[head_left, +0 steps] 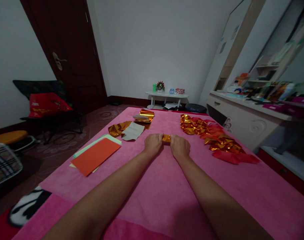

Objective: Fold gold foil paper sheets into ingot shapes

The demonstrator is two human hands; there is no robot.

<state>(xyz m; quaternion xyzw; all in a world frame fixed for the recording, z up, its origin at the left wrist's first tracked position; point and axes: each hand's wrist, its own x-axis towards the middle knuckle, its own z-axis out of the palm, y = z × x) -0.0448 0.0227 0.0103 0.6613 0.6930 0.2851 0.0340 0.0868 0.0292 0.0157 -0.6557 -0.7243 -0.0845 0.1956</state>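
Note:
Both arms reach forward over a pink cloth. My left hand is closed on the left end of a small piece of gold foil paper. My right hand grips the right end of the same piece, so it spans the gap between my fists. Fingertips are mostly hidden behind the knuckles. Left of my hands lie a pale sheet and crumpled gold foil, with a shiny gold foil roll beyond. To the right sits a row of folded gold foil pieces with red paper.
A stack of coloured paper, orange sheet on top, lies at the cloth's left. A white dresser with bottles stands on the right. A small white table is by the far wall. A chair holds a red bag at left.

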